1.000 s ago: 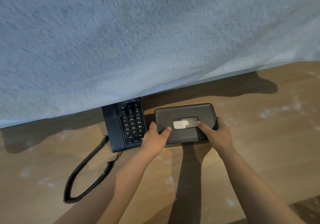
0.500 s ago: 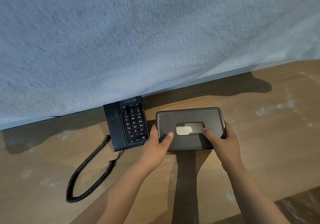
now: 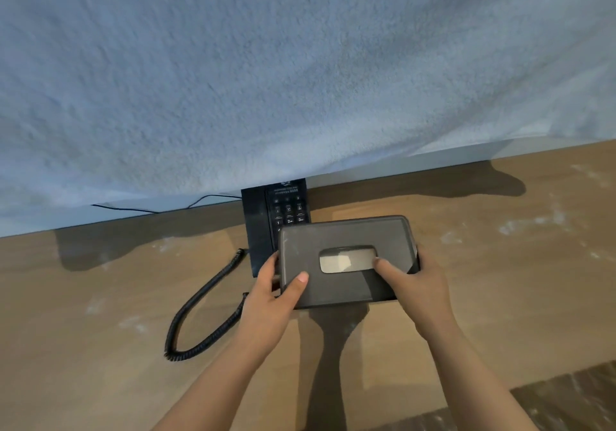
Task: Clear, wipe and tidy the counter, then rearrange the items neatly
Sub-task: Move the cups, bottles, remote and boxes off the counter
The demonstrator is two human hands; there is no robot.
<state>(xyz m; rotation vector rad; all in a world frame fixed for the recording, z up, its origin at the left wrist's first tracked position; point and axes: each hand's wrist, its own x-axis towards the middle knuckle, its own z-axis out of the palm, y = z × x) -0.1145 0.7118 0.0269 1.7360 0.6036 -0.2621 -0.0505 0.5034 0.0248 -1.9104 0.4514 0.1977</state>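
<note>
A dark grey tissue box with an oval slot in its lid is held above the wooden counter, tilted toward me. My left hand grips its left end, thumb on the lid. My right hand grips its right end, thumb beside the slot. The box covers the lower part of a black desk phone that stands against the wall.
The phone's coiled cord loops over the counter to the left. A thin black wire runs along the wall base. White dusty smears mark the wood at right and left. A textured pale wall rises behind. A dark floor patch shows at bottom right.
Both hands have lifted the tissue box off the counter and drawn it toward me; it now overlaps the phone's keypad.
</note>
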